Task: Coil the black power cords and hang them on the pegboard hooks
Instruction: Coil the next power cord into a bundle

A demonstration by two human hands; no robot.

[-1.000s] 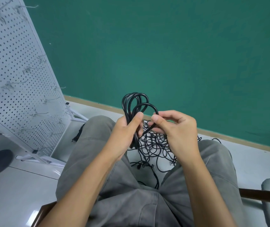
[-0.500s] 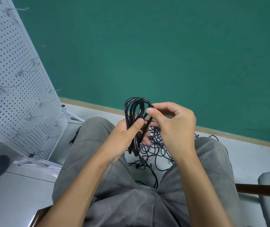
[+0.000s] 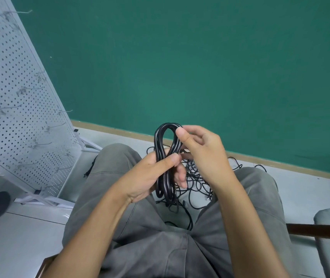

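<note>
Centrally, a coiled black power cord (image 3: 165, 157) is gripped upright in the left hand (image 3: 152, 175), thumb pressed across its strands, while its top loop is pinched by the right hand (image 3: 202, 153) between thumb and fingers. Below, between the knees, a tangle of loose black cords (image 3: 196, 185) is seen on the floor. Farther left, a white pegboard (image 3: 15, 109) with bare hooks (image 3: 39, 73) is leaned against the green wall (image 3: 200, 67).

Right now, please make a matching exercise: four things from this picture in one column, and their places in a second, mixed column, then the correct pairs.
Things
1. coiled cord
2. loose cords
3. pegboard
4. left hand

Places
A. leaning at the far left
B. wrapped around the coil's middle
C. on the floor between the knees
D. held up in both hands

Pairs: 1-D, 2-C, 3-A, 4-B
</note>
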